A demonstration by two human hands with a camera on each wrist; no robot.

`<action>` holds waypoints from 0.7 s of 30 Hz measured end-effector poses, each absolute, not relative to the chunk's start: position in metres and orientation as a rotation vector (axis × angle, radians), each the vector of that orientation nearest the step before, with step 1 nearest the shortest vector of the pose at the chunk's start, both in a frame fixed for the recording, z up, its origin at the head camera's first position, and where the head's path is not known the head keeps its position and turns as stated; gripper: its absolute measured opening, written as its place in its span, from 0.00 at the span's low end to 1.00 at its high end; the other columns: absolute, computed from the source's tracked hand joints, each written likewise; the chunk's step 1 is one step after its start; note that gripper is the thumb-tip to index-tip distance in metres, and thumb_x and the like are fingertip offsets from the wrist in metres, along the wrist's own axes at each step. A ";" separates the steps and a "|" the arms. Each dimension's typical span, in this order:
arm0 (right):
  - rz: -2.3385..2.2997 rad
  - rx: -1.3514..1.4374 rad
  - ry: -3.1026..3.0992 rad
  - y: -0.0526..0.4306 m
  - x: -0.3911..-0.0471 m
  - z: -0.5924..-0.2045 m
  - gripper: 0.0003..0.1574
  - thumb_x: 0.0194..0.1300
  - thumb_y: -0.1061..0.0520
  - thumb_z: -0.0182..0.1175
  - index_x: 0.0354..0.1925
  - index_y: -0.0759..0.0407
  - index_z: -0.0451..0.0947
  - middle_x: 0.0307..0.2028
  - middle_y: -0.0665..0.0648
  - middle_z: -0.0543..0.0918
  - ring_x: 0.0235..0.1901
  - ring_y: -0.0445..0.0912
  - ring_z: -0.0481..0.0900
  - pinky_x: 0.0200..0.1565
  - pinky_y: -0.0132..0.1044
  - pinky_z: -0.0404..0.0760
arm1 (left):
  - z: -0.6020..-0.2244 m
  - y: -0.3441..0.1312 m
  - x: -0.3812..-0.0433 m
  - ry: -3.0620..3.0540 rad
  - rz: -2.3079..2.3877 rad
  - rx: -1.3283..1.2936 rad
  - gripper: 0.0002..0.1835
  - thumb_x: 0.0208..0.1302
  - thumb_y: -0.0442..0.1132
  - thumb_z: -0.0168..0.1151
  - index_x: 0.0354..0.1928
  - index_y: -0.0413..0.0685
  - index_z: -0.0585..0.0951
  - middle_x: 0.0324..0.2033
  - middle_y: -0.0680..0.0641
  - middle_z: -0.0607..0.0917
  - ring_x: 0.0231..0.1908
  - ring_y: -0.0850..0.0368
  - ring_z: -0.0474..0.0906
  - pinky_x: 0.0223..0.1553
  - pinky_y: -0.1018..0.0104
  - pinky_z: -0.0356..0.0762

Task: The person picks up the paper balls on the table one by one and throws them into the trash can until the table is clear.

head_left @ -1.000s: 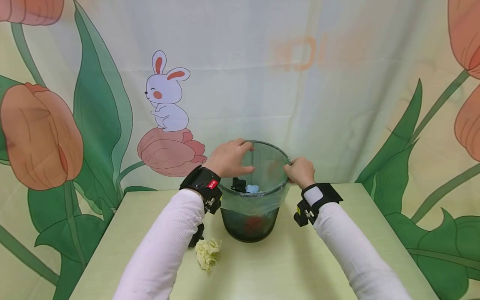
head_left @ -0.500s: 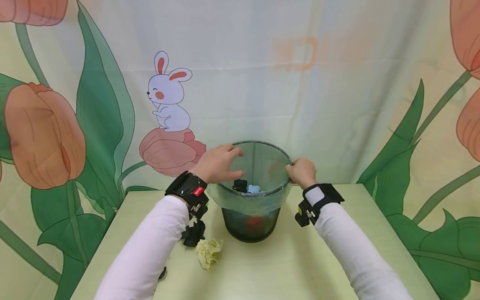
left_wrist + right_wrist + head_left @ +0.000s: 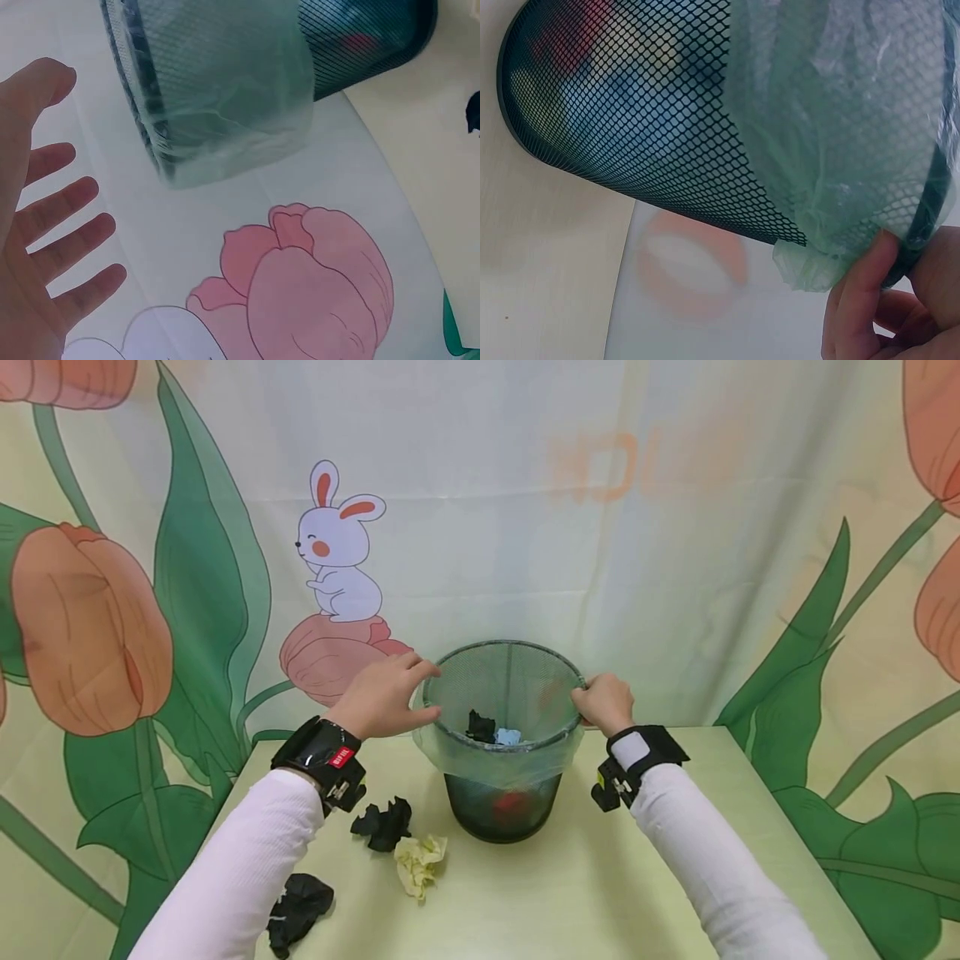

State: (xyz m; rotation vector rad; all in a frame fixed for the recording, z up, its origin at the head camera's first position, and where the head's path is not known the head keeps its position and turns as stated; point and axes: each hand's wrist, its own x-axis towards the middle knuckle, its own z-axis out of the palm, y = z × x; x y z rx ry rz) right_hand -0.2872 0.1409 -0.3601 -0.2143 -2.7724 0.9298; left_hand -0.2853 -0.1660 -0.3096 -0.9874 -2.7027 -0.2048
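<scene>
A black mesh wastebasket stands on the table, lined with a thin green plastic bag folded over its rim. Inside, a black crumpled paper and a light blue one show; more colours show through the mesh. My right hand grips the rim and bag on the right side, thumb and fingers curled over the edge. My left hand is at the left of the rim with fingers spread and holding nothing; in the left wrist view its fingers are apart from the bag.
On the table, left of the wastebasket, lie a black crumpled paper, a pale yellow one and another black one near my left sleeve. Behind the table hangs a printed curtain with a rabbit and tulips.
My left hand has moved left, from over the wastebasket's opening to beside its rim. The black papers on the table have come into view from behind my left arm. My right hand keeps its grip.
</scene>
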 end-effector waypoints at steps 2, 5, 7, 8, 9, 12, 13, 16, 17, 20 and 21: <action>0.929 -0.217 -2.772 0.141 -0.287 -0.360 0.29 0.56 0.61 0.50 0.03 0.50 0.56 0.03 0.47 0.64 0.08 0.40 0.71 0.12 0.29 0.63 | -0.313 -0.172 -0.283 -2.691 -0.226 -0.984 0.24 0.54 0.51 0.62 0.52 0.48 0.77 0.42 0.47 0.77 0.37 0.52 0.74 0.37 0.59 0.75; 0.931 -0.223 -2.775 0.141 -0.288 -0.361 0.29 0.56 0.61 0.50 0.03 0.50 0.56 0.03 0.47 0.64 0.08 0.39 0.71 0.12 0.29 0.62 | -0.318 -0.181 -0.279 -2.669 -0.246 -0.977 0.24 0.54 0.50 0.63 0.51 0.47 0.77 0.41 0.47 0.77 0.36 0.53 0.73 0.36 0.59 0.74; 0.931 -0.225 -2.779 0.140 -0.288 -0.361 0.29 0.56 0.61 0.50 0.03 0.50 0.56 0.03 0.47 0.65 0.07 0.39 0.70 0.12 0.29 0.62 | -0.322 -0.187 -0.277 -2.647 -0.256 -0.976 0.24 0.54 0.50 0.63 0.50 0.47 0.77 0.41 0.47 0.77 0.37 0.52 0.73 0.37 0.58 0.75; 0.932 -0.226 -2.782 0.140 -0.288 -0.361 0.29 0.56 0.61 0.50 0.03 0.50 0.56 0.03 0.47 0.65 0.07 0.39 0.70 0.12 0.29 0.62 | -0.325 -0.190 -0.275 -2.638 -0.256 -0.974 0.23 0.53 0.50 0.63 0.50 0.47 0.76 0.42 0.47 0.77 0.38 0.52 0.73 0.38 0.57 0.75; 0.931 -0.228 -2.784 0.140 -0.289 -0.361 0.29 0.56 0.61 0.50 0.03 0.50 0.56 0.03 0.47 0.65 0.07 0.39 0.70 0.12 0.29 0.61 | -0.328 -0.193 -0.274 -2.631 -0.259 -0.969 0.24 0.53 0.50 0.63 0.50 0.48 0.76 0.42 0.47 0.77 0.38 0.52 0.73 0.38 0.57 0.75; 0.921 -0.230 -2.784 0.141 -0.289 -0.360 0.29 0.56 0.60 0.50 0.03 0.50 0.56 0.03 0.46 0.65 0.08 0.39 0.71 0.12 0.29 0.62 | -0.336 -0.201 -0.269 -2.628 -0.275 -0.954 0.24 0.53 0.50 0.64 0.50 0.48 0.76 0.43 0.47 0.76 0.42 0.51 0.74 0.41 0.55 0.76; 0.916 -0.231 -2.783 0.141 -0.289 -0.360 0.29 0.56 0.60 0.50 0.03 0.50 0.56 0.03 0.46 0.66 0.08 0.39 0.71 0.13 0.29 0.62 | -0.339 -0.204 -0.267 -2.635 -0.279 -0.944 0.24 0.52 0.51 0.64 0.50 0.48 0.76 0.44 0.48 0.76 0.42 0.51 0.74 0.42 0.55 0.76; 0.907 -0.234 -2.780 0.141 -0.290 -0.359 0.29 0.56 0.60 0.51 0.03 0.50 0.56 0.03 0.47 0.66 0.08 0.39 0.71 0.13 0.29 0.62 | -0.348 -0.211 -0.263 -2.645 -0.290 -0.923 0.24 0.52 0.51 0.64 0.50 0.47 0.76 0.46 0.47 0.77 0.45 0.49 0.74 0.45 0.53 0.76; 0.904 -0.233 -2.779 0.141 -0.289 -0.359 0.29 0.56 0.60 0.51 0.03 0.50 0.56 0.03 0.47 0.66 0.08 0.39 0.71 0.13 0.29 0.62 | -0.352 -0.214 -0.262 -2.648 -0.291 -0.914 0.25 0.52 0.51 0.65 0.50 0.47 0.76 0.47 0.47 0.77 0.46 0.48 0.74 0.46 0.52 0.75; 0.912 -0.226 -2.782 0.142 -0.289 -0.359 0.29 0.56 0.60 0.51 0.03 0.50 0.56 0.03 0.47 0.66 0.08 0.39 0.70 0.12 0.29 0.61 | -0.361 -0.223 -0.256 -2.655 -0.293 -0.891 0.26 0.51 0.51 0.66 0.51 0.46 0.76 0.48 0.46 0.77 0.47 0.48 0.74 0.46 0.51 0.75; 0.916 -0.223 -2.782 0.142 -0.289 -0.360 0.29 0.56 0.60 0.51 0.03 0.50 0.56 0.03 0.47 0.65 0.08 0.39 0.70 0.12 0.29 0.61 | -0.365 -0.226 -0.254 -2.659 -0.294 -0.883 0.27 0.51 0.51 0.66 0.51 0.46 0.76 0.48 0.45 0.77 0.48 0.47 0.73 0.47 0.50 0.74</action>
